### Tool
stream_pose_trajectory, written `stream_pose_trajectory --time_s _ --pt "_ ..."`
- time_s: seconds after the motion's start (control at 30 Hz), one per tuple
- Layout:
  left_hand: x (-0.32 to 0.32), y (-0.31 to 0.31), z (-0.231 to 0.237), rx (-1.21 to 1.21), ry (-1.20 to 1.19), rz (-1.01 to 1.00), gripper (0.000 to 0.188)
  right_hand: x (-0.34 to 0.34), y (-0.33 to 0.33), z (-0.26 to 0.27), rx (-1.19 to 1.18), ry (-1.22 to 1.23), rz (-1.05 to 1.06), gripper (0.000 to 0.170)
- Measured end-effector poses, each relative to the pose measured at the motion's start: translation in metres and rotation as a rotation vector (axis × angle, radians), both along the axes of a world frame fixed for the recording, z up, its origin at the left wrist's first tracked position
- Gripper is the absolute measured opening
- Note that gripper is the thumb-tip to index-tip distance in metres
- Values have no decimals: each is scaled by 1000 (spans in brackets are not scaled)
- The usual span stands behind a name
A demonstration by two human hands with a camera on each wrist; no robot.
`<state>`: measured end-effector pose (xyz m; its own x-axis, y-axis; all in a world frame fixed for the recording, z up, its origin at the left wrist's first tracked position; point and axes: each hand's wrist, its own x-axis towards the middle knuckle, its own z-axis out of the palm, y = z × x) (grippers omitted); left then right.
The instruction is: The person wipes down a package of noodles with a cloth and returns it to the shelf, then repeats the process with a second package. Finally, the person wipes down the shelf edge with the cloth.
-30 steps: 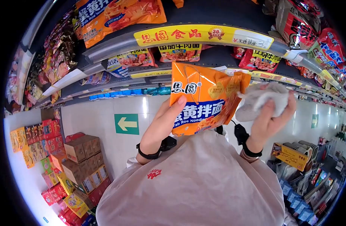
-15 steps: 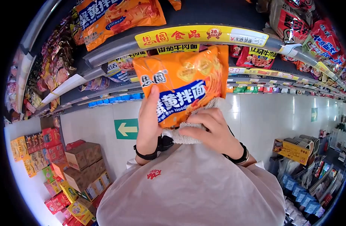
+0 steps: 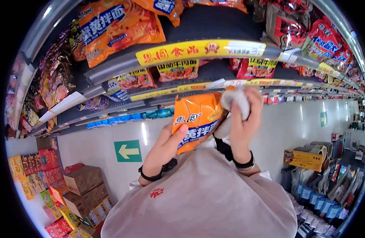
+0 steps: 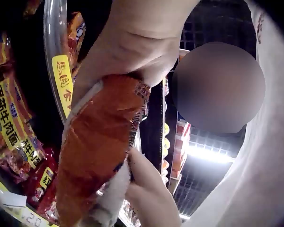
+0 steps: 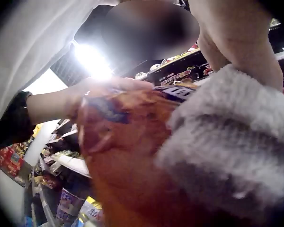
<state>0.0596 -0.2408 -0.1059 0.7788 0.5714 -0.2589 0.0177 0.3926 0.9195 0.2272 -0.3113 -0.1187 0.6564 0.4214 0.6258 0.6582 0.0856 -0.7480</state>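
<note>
An orange packet of crab roe noodles point(image 3: 199, 118) is held up in front of the chest, tilted, its printed face towards the head camera. My left hand point(image 3: 163, 143) grips its left side, the thumb lying on the front. At the packet's right edge, my right hand point(image 3: 248, 117) holds a bunched pale grey cloth point(image 3: 239, 102). In the right wrist view the fluffy cloth point(image 5: 227, 146) overlaps the side of the packet point(image 5: 128, 161). From the left wrist, the packet's plain orange back point(image 4: 102, 137) shows, with the cloth point(image 4: 114, 191) at its lower end.
Ahead runs a dark shelf with a yellow label strip point(image 3: 198, 51). More orange noodle packets point(image 3: 115, 33) lie on it at the left, red packets point(image 3: 325, 41) at the right. Stacked cartons point(image 3: 85, 180) stand on the floor at left, near a green arrow sign point(image 3: 127, 151).
My right hand and the cloth came from the right across the packet's lower front, then up to its right edge. The packet moved left, rose, then came down and turned; my left hand kept hold.
</note>
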Motion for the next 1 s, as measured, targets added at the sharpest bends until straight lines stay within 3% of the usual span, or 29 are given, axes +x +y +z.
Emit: stream_pose_trajectory --time_s 0.23,0.3,0.37,0.43,0.5,0.7,0.77,0.83,1.0 --pt "3 11 -6 -106 -198 140 36 -46 -10 -7 -52 -86 311 34" --pt "6 14 -2 -112 -288 328 36 -50 -12 -5 -135 -195 438 35" --pt "1 25 -3 -105 -325 312 38 -49 -12 -6 -120 -206 481 34" --pt "-2 33 3 -209 -360 446 40 -46 -14 -11 -133 178 554 32" --pt "-4 46 14 -374 -397 556 39 -35 -13 -16 -138 178 542 30" --pt "0 70 43 -224 -537 698 29 -15 -22 -16 -212 607 264 20" --pt "4 74 50 -171 -602 701 28 -9 -21 -23 -144 590 261 22" --pt "9 81 54 -108 -628 774 28 -6 -23 -24 -87 759 235 23" --pt "25 106 82 -89 -709 742 24 -3 -30 -29 -164 732 273 23"
